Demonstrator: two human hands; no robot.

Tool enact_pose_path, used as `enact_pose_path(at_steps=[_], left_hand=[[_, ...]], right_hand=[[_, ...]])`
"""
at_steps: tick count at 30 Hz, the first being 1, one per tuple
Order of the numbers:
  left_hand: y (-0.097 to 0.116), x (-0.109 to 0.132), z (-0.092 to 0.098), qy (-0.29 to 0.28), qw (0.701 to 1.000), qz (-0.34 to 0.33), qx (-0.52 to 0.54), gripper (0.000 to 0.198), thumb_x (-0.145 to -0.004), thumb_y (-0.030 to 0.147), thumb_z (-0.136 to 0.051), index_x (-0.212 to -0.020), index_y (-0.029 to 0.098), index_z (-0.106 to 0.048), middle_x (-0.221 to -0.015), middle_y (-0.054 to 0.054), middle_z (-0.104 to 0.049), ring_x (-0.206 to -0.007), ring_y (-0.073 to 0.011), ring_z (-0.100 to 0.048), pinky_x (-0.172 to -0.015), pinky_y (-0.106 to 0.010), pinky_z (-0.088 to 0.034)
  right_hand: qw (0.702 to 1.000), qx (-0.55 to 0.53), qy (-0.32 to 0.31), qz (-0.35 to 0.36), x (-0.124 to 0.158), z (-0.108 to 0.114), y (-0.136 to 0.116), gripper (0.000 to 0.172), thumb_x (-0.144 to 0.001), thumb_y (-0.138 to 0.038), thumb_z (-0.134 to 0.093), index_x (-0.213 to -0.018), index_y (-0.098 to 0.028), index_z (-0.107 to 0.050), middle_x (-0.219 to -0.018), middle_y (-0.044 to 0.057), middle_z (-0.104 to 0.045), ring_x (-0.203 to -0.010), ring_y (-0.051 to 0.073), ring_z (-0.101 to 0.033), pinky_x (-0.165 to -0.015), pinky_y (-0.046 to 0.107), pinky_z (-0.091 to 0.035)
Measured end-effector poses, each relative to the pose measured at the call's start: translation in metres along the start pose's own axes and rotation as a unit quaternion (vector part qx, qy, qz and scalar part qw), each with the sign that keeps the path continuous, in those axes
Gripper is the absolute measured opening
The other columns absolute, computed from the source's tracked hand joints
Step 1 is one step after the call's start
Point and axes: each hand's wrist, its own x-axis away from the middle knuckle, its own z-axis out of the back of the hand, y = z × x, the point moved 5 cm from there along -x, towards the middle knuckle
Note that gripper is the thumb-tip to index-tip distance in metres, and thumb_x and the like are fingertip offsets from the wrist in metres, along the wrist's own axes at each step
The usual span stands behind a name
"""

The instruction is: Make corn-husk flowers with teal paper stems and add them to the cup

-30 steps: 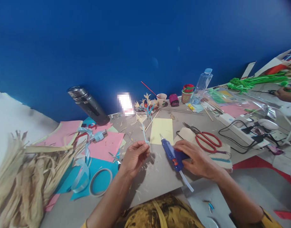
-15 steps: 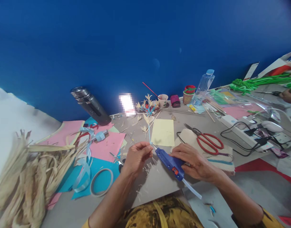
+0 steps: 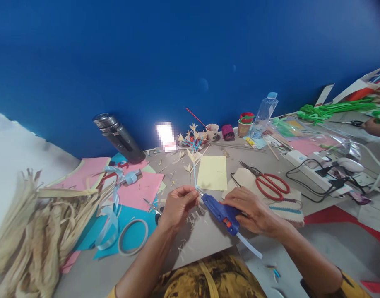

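Observation:
My left hand (image 3: 176, 205) pinches the lower end of a thin blue stem (image 3: 194, 178) that carries small cream leaf shapes and stands upright over the grey board (image 3: 205, 236). A blue glue gun (image 3: 220, 212) with a glue stick trailing from its back is gripped in my right hand (image 3: 252, 211). Its nozzle touches the stem just beside my left fingertips. Small cream scraps lie on the board under my hands.
Red scissors (image 3: 269, 184) and a yellow sheet (image 3: 212, 172) lie beyond the gun. Pink and blue papers (image 3: 140, 188), a tape ring (image 3: 133, 236) and dried straw (image 3: 31, 231) are left. A flask (image 3: 119, 138), bottle (image 3: 263, 114), power strip (image 3: 314, 171) and another person's hand (image 3: 376, 125) are farther off.
The glue gun's nozzle swung left from above the board to the stem at my left fingertips. The stem now stands more upright.

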Motion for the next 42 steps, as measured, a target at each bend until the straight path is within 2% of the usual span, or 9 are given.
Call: enact_pose_path(at_steps=[4,11,20,31,37,42], left_hand=[[0.003,0.002,0.001,0.005,1.000,-0.007,-0.002,0.030,-0.051,0.024,-0.093,-0.067,0.012,-0.071,-0.058,-0.002,-0.068,-0.052,-0.0110,-0.060,-0.055,-0.023,-0.048],[-0.002,0.000,0.004,0.016,1.000,0.006,-0.004,0.034,-0.045,0.025,-0.095,-0.066,0.012,-0.071,-0.059,-0.002,-0.069,-0.052,-0.0109,-0.061,-0.057,-0.024,-0.050],[-0.002,0.001,0.006,0.025,1.000,-0.007,-0.003,0.033,-0.046,0.024,-0.094,-0.067,0.012,-0.071,-0.059,-0.003,-0.070,-0.051,-0.0109,-0.061,-0.057,-0.023,-0.050],[0.002,0.002,0.008,0.032,0.999,-0.020,-0.016,0.035,-0.046,0.028,-0.095,-0.067,0.013,-0.070,-0.056,0.000,-0.068,-0.051,-0.0102,-0.060,-0.055,-0.022,-0.049],[0.005,0.003,0.012,0.040,0.999,-0.005,0.013,0.039,-0.044,0.028,-0.097,-0.068,0.016,-0.068,-0.059,0.001,-0.068,-0.054,-0.0106,-0.060,-0.056,-0.024,-0.052],[0.002,0.008,0.011,0.013,0.998,0.039,0.054,0.039,-0.047,0.024,-0.097,-0.072,0.017,-0.068,-0.063,0.000,-0.069,-0.059,-0.0122,-0.062,-0.057,-0.025,-0.054]], right_hand=[[1.000,0.002,0.006,-0.007,0.001,0.001,-0.001,0.031,-0.094,-0.018,-0.049,-0.123,-0.019,-0.060,-0.106,0.013,-0.068,-0.097,0.025,-0.061,-0.086,0.041,-0.047],[0.999,0.007,0.031,0.001,0.001,0.001,-0.004,0.035,-0.088,-0.012,-0.048,-0.120,-0.020,-0.059,-0.105,0.013,-0.069,-0.095,0.025,-0.062,-0.085,0.042,-0.047],[1.000,0.006,0.014,-0.012,0.003,-0.001,-0.001,0.034,-0.087,-0.013,-0.050,-0.119,-0.020,-0.058,-0.104,0.013,-0.070,-0.096,0.026,-0.062,-0.085,0.042,-0.046],[1.000,0.013,0.022,-0.019,0.003,-0.003,-0.001,0.033,-0.083,-0.011,-0.053,-0.115,-0.019,-0.061,-0.101,0.011,-0.071,-0.093,0.024,-0.063,-0.084,0.039,-0.047],[0.990,0.078,0.027,-0.115,0.006,0.001,0.013,0.033,-0.085,-0.012,-0.056,-0.116,-0.019,-0.064,-0.107,0.011,-0.070,-0.099,0.026,-0.063,-0.086,0.039,-0.046],[0.951,0.209,-0.014,-0.225,0.000,-0.008,0.045,0.035,-0.084,-0.013,-0.058,-0.118,-0.017,-0.066,-0.111,0.013,-0.067,-0.105,0.030,-0.059,-0.090,0.042,-0.045]])
